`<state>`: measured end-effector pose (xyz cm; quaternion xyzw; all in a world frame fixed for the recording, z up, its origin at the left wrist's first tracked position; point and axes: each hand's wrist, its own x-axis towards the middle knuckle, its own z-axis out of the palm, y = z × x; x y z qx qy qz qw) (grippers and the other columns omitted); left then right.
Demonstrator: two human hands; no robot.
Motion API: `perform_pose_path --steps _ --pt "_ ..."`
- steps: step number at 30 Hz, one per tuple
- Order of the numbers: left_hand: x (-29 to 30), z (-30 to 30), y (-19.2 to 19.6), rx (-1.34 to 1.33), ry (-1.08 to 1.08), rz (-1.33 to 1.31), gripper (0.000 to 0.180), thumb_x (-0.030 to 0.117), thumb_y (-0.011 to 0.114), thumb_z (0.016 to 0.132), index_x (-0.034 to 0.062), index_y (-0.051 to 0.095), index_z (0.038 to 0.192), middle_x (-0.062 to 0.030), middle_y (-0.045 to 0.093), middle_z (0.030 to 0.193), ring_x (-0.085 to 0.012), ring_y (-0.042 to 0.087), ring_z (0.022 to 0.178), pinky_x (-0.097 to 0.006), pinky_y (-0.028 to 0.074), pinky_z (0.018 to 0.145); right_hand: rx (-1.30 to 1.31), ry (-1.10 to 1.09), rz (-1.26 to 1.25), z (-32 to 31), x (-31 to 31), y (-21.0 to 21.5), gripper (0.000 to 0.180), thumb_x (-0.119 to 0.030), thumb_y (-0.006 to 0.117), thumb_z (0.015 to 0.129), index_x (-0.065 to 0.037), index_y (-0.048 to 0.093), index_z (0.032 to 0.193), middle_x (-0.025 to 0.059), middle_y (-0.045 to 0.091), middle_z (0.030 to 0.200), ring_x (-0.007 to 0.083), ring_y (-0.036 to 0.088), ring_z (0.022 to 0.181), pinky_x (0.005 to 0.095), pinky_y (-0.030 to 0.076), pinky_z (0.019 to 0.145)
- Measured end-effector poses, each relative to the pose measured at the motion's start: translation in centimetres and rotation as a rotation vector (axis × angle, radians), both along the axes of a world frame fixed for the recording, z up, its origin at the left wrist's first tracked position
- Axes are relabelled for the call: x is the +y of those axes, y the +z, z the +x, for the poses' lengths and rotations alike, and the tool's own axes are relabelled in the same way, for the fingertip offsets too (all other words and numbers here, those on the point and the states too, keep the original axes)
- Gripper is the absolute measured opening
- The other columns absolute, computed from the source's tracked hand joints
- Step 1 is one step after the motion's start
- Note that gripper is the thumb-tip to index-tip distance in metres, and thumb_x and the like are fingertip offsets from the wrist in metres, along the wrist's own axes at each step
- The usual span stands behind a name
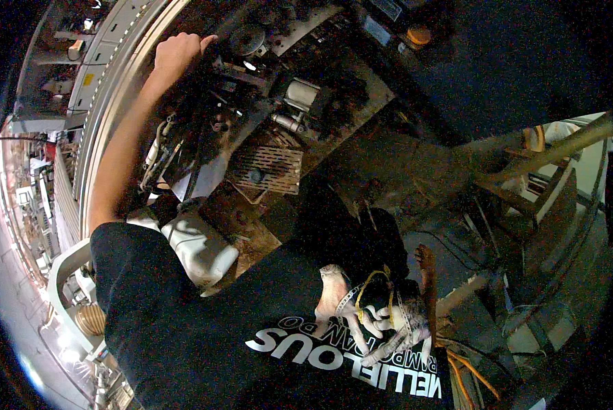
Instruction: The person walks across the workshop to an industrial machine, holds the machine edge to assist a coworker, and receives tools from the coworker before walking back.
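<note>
Bare-skinned, my left arm reaches up along the left side from a black short sleeve. At its end my left hand (179, 53) is closed, fingers curled and thumb toward the right. What it grips, if anything, is hidden in the dark beside a pale long edge (108, 96). Just right of the hand lies a dark round disc (248, 39). Farther in are a pale boxy metal part (301, 94) and a small metal cylinder (288, 123). A slotted metal plate (269, 164) sits below them. My right hand does not show. My black printed shirt (204, 342) fills the lower middle.
A white rounded object (200, 251) lies beside my sleeve. Lower left stands a white curved frame (62, 270) with a ribbed tan coil (90, 319). Orange cables (467, 372) hang at lower right. A wooden frame (542, 195) and an orange round thing (419, 35) show at right.
</note>
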<state>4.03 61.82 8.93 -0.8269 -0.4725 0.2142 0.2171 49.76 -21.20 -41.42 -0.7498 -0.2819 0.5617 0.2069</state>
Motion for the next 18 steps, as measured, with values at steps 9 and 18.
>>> perform_pose_path --steps 9,18 --pt "4.7 -7.1 -0.6 -0.151 -0.447 -0.218 0.037 0.019 0.056 0.094 0.0137 0.060 0.131 -0.0109 0.068 0.121 -0.0336 0.067 0.105 -0.046 0.058 0.080 -0.052 0.049 -0.049 -1.1 0.9 1.8 0.052 -0.038 0.046 0.103 -0.005 0.054 0.142 0.0114 0.063 0.134 0.0255 0.061 0.114 0.0431 0.049 0.091" --pt "0.8 0.1 0.6 -0.088 0.066 -0.028 0.027 0.028 0.052 0.098 0.0097 0.070 0.105 -0.0195 0.072 0.096 -0.0386 0.070 0.087 -0.049 0.057 0.074 -0.091 0.091 -0.090 1.5 2.4 3.2 0.056 -0.044 0.048 0.102 -0.005 0.053 0.142 0.0131 0.061 0.136 0.0280 0.059 0.118 0.0443 0.047 0.096"
